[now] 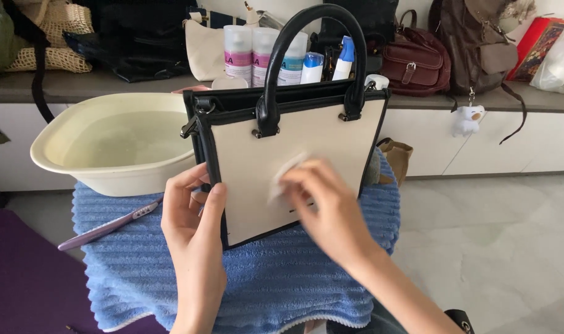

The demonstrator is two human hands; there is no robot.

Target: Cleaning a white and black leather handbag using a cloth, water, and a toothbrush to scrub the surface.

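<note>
White pad blurs under right hand.

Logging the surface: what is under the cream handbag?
The cream handbag stands on a blue ribbed towel. Whatever supports the towel is covered.

A pale marble-look floor lay at the right. Along the far side ran a low white cabinet with a grey top, its surface crowded edge to edge with bags. Soft, even daylight filled the room.
</note>
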